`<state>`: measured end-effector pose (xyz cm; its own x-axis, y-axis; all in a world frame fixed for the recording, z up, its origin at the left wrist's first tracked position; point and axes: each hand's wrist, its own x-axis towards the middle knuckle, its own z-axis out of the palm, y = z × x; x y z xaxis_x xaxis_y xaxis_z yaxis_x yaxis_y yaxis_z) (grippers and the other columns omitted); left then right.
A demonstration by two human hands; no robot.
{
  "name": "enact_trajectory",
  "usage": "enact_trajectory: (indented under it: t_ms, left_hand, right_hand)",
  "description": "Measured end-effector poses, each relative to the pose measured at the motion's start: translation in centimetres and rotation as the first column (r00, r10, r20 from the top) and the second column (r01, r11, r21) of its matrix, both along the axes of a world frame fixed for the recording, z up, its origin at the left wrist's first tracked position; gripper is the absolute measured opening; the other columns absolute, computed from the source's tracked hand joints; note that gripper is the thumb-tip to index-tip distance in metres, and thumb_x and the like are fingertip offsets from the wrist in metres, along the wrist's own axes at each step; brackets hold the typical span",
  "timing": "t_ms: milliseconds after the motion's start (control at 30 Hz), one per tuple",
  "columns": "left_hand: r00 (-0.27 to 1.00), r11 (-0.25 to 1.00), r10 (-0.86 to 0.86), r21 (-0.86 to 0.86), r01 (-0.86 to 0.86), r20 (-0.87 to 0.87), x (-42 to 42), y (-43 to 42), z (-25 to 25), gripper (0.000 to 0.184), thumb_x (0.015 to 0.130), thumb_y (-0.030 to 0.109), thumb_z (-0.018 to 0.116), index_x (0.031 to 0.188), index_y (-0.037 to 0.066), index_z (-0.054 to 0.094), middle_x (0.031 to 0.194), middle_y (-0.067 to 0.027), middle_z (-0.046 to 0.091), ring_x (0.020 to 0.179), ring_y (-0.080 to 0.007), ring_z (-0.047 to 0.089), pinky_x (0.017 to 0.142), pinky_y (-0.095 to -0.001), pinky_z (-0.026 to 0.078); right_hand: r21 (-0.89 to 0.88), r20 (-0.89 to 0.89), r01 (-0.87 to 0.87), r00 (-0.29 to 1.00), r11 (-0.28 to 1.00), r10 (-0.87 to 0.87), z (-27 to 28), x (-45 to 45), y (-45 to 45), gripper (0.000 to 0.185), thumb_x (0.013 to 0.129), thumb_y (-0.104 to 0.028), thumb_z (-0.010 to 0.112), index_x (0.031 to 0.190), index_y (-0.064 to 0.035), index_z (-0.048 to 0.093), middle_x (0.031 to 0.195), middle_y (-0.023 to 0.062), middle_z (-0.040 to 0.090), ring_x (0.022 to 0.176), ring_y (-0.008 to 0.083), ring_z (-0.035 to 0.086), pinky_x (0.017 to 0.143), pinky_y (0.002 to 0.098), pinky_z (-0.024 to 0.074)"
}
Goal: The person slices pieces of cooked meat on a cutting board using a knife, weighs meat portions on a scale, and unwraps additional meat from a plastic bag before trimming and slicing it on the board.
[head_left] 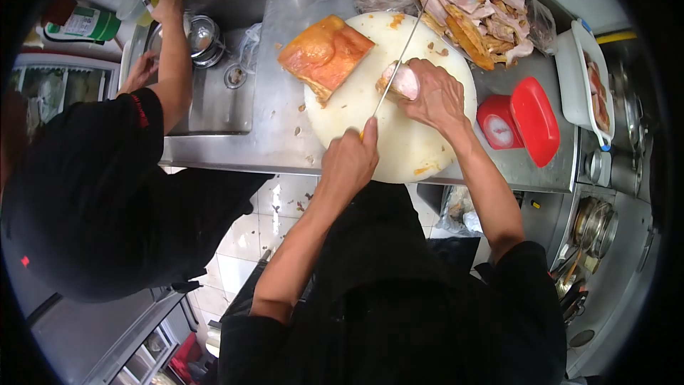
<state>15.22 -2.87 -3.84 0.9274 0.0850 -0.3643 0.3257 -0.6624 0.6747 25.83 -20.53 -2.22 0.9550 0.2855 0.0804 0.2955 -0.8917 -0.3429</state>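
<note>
My left hand [347, 160] is closed around the handle of a long knife [403, 53], whose blade points up and away over the round white cutting board [335, 125]. My right hand [436, 93] grips a small piece of meat [406, 83] with a pale cut face, right beside the blade. Whether the edge touches the meat I cannot tell. A large slab of orange-skinned cooked meat [325, 55] lies partly on the board's left side. Small brown scraps are scattered on the board.
A heap of meat pieces [474, 7] lies behind the board. To the right are a red kitchen scale [499, 128] with a tilted red pan [536, 122] and a white tub [573, 75] of meat. At left, a co-worker's hands [167, 11] are over the sink [235, 110].
</note>
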Motion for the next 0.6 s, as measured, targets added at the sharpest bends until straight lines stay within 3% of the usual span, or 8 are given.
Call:
enact_trajectory:
  t_ms: [33, 200, 300, 400, 500, 567, 600]
  left_hand:
    - [1.0, 0.999, -0.027, 0.017, 0.027, 0.007, -1.7, 0.7, -0.6, 0.065, 0.105, 0.044, 0.039, 0.082, -0.011, 0.064, 0.083, -0.0418, 0.06, 0.086, -0.0593, 0.059, 0.078, -0.0602, 0.047]
    - [0.957, 0.987, 0.059, 0.161, -0.013, -0.285, -9.2, 3.4, 1.0, 0.063, 0.105, 0.044, 0.038, 0.084, -0.008, 0.065, 0.084, -0.0405, 0.061, 0.086, -0.058, 0.061, 0.077, -0.0605, 0.048]
    - [0.963, 0.988, 0.054, 0.155, -0.013, -0.265, -8.0, 3.0, 2.4, 0.063, 0.105, 0.044, 0.037, 0.086, -0.009, 0.066, 0.083, -0.0396, 0.062, 0.085, -0.0579, 0.061, 0.079, -0.061, 0.048]
    - [0.969, 0.989, -0.107, 0.075, 0.126, -0.224, -5.6, 2.7, -0.5, 0.066, 0.105, 0.045, 0.035, 0.087, -0.009, 0.067, 0.086, -0.0391, 0.063, 0.087, -0.0572, 0.062, 0.084, -0.0602, 0.048]
    - [0.966, 0.994, -0.014, 0.101, 0.041, -0.258, -4.0, 1.9, 0.1, 0.066, 0.105, 0.045, 0.034, 0.088, -0.009, 0.068, 0.087, -0.0391, 0.063, 0.091, -0.0569, 0.061, 0.086, -0.0596, 0.048]
    - [0.948, 0.961, -0.191, 0.147, 0.234, -0.254, -7.5, 3.6, -0.2, 0.07, 0.105, 0.048, 0.033, 0.088, -0.009, 0.07, 0.093, -0.0388, 0.064, 0.097, -0.0541, 0.062, 0.09, -0.0561, 0.049]
    - [0.941, 0.959, -0.18, 0.163, 0.232, -0.285, -8.1, 3.9, 0.3, 0.071, 0.104, 0.048, 0.033, 0.088, -0.009, 0.071, 0.094, -0.0388, 0.065, 0.099, -0.0536, 0.062, 0.091, -0.0551, 0.049]
  right_hand:
    - [0.007, 0.003, 0.0, 1.0, 1.0, 0.0, -0.1, 0.0, -0.1, 0.045, 0.061, -0.017, 0.071, 0.104, -0.0052, 0.065, 0.094, 0.0138, 0.067, 0.085, 0.0379, 0.065, 0.073, 0.0472, 0.0536]
    - [0.029, 0.004, -0.012, 1.0, 0.999, 0.012, 0.3, -0.2, 0.1, 0.044, 0.062, -0.017, 0.071, 0.104, -0.0063, 0.065, 0.094, 0.0138, 0.067, 0.085, 0.0375, 0.065, 0.071, 0.0473, 0.0531]
    - [-0.007, -0.012, -0.024, 1.0, 1.0, 0.024, 0.6, 0.0, 0.1, 0.044, 0.063, -0.018, 0.072, 0.104, -0.0063, 0.064, 0.096, 0.0135, 0.067, 0.085, 0.0376, 0.065, 0.072, 0.0475, 0.0528]
    - [-0.015, 0.017, -0.043, 0.999, 0.999, 0.044, 0.0, -0.2, -0.2, 0.043, 0.063, -0.019, 0.072, 0.103, -0.0062, 0.063, 0.096, 0.0134, 0.067, 0.085, 0.0379, 0.065, 0.073, 0.048, 0.0525]
    - [0.014, 0.034, -0.035, 0.999, 0.999, 0.035, -0.2, -0.3, 0.0, 0.042, 0.063, -0.021, 0.073, 0.101, -0.0063, 0.063, 0.096, 0.0137, 0.066, 0.086, 0.0379, 0.065, 0.073, 0.0483, 0.0524]
    - [0.046, 0.07, -0.019, 0.997, 0.999, 0.015, -0.5, -0.3, -0.2, 0.041, 0.063, -0.021, 0.073, 0.1, -0.0066, 0.062, 0.095, 0.0139, 0.066, 0.087, 0.0378, 0.065, 0.073, 0.0484, 0.0524]
    - [0.031, 0.044, 0.002, 0.999, 1.0, -0.003, 0.1, 0.4, -0.2, 0.043, 0.063, -0.021, 0.074, 0.103, -0.0064, 0.063, 0.097, 0.0147, 0.067, 0.089, 0.0377, 0.065, 0.075, 0.048, 0.0524]
